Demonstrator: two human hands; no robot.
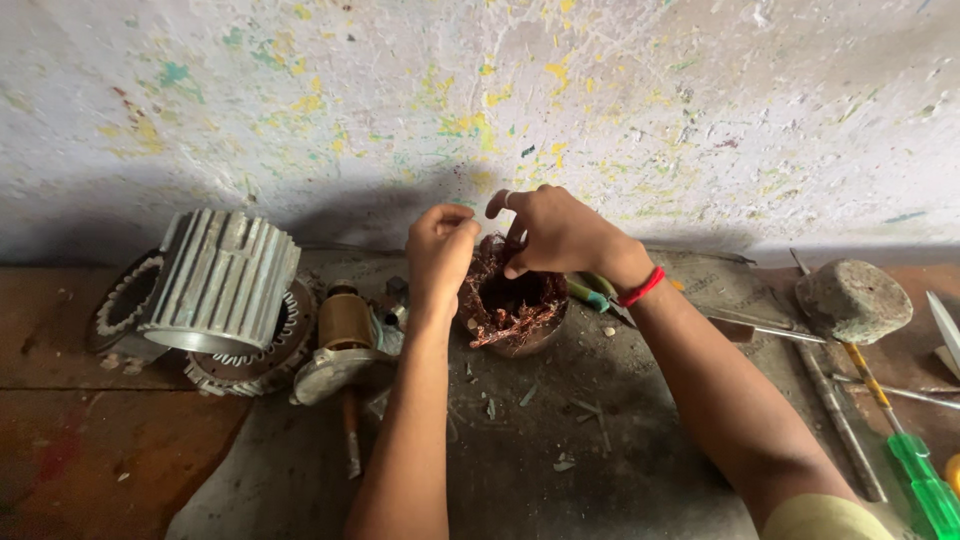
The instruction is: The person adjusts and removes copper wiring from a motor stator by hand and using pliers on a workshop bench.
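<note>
A small motor stator (515, 315) with tangled copper winding wire stands upright on the dark mat (600, 450) at the middle. My left hand (440, 250) pinches the copper wire at the stator's left rim. My right hand (560, 235), with a ring and a red wrist thread, reaches over the top and hooks fingers into the winding on the right side. Both hands grip the wire bundle; the stator's far rim is hidden behind them.
A ribbed grey motor housing (225, 285) lies at left over a toothed stator ring (250, 365). A rotor with shaft (345, 345) stands beside it. Green-handled pliers (590, 293), a rounded stone (852, 298), a green screwdriver (915, 470) and metal rods (840, 425) lie at right. A paint-spattered wall (480, 110) is behind.
</note>
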